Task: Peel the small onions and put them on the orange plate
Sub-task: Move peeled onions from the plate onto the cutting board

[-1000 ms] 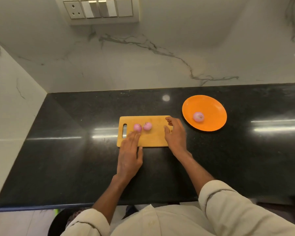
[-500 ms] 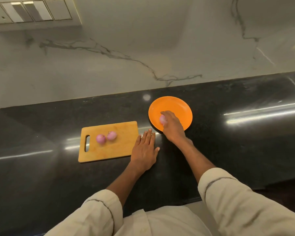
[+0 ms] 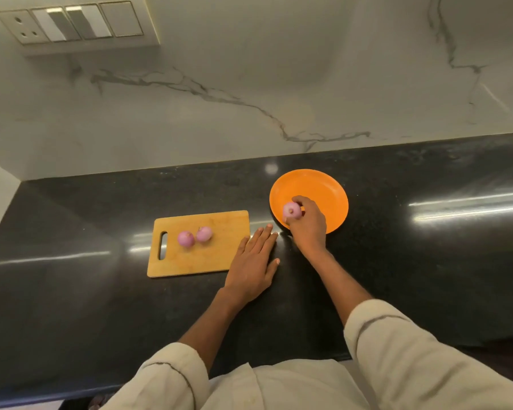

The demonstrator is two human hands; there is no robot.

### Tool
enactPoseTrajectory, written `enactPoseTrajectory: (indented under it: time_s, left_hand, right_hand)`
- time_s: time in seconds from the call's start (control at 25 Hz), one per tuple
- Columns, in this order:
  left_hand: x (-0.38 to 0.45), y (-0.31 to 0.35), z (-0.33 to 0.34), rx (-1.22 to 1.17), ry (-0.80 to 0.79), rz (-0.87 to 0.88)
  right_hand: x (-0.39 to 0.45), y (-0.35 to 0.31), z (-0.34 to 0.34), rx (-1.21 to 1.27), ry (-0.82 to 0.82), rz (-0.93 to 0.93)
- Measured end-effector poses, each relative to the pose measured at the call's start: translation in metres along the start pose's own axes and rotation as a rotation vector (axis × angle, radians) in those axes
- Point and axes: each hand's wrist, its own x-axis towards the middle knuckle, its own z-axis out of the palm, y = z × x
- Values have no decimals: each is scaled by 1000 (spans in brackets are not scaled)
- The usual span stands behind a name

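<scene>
Two small pink onions (image 3: 186,239) (image 3: 204,234) lie side by side on the wooden cutting board (image 3: 219,255), left of centre. To the right sits the orange plate (image 3: 323,184). My right hand (image 3: 308,223) is over the plate's near left part and grips a third pink onion (image 3: 291,210) between thumb and fingers. Whether this onion touches the plate I cannot tell. My left hand (image 3: 253,264) rests flat on the black counter, fingers straight, between the board and the plate, at the board's right edge.
The black counter (image 3: 427,261) runs wide to the right and left of the board. A marble wall stands behind, with a switch panel (image 3: 71,25) at upper left. A side wall closes the far left. The counter's front edge is near my body.
My right hand left the board, reached to the plate and took hold of the onion there. My left hand slid off the board onto the counter to its right.
</scene>
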Motion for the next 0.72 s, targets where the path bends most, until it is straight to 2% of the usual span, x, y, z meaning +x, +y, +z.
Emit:
enactPoseTrajectory:
  time_s: [0.12, 0.28, 0.44, 0.56, 0.72]
  left_hand:
    - [-47, -23, -9, -100, 220, 17]
    - [-124, -83, -21, -98, 363, -185]
    - [-170, -130, -29, -85, 423, -370]
    - [-186, -154, -31, -38, 413, -519]
    - [-194, -166, -29, -34, 366, -507]
  right_hand:
    - [-35, -16, 17, 147, 35, -29]
    - [-78, -42, 64, 112, -75, -153]
    - [-110, -54, 102, 26, -183, -143]
    - [-125, -60, 117, -51, -175, -133]
    - [-130, -66, 129, -72, -120, -117]
